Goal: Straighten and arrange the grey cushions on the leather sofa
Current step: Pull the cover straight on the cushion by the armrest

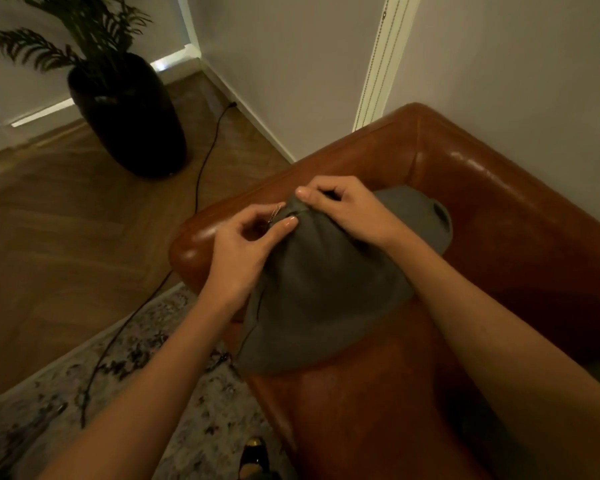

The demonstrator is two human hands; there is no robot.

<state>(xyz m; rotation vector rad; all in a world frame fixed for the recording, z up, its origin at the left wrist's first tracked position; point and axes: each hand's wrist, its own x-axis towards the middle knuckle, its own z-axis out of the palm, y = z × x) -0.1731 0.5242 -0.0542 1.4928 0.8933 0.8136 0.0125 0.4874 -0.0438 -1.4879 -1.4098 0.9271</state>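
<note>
Grey fabric cushion (326,289), soft and rumpled, lies on the seat of the brown leather sofa (499,237) in the corner by the armrest, directly under and in front of both hands. Its long axis runs from the near edge of the seat up toward the sofa's back corner, and the corner that matters is the far-left one, which stands peaked between the two hands. A small metal zipper pull (274,213) shows at that peak.

The left hand (243,247) sits just to the left of the peak, thumb and forefinger closed in a pinch at the pull, the other fingers curled. The right hand (347,209) comes over the cushion from the right, closed on the fabric at the top of the peak, thumb pressed flat on the seam. Both hands touch the same corner and nearly touch each other; neither is nearer in any useful sense.

The step in hand looks like closing or tucking the zipper before the cushion is set straight. The rest of the cushion slumps loosely away from the hands toward the seat edge.

Further out, left of the left hand, a dark cable (201,168) trails across the wooden floor (49,237) past a black plant pot (129,116).
</note>
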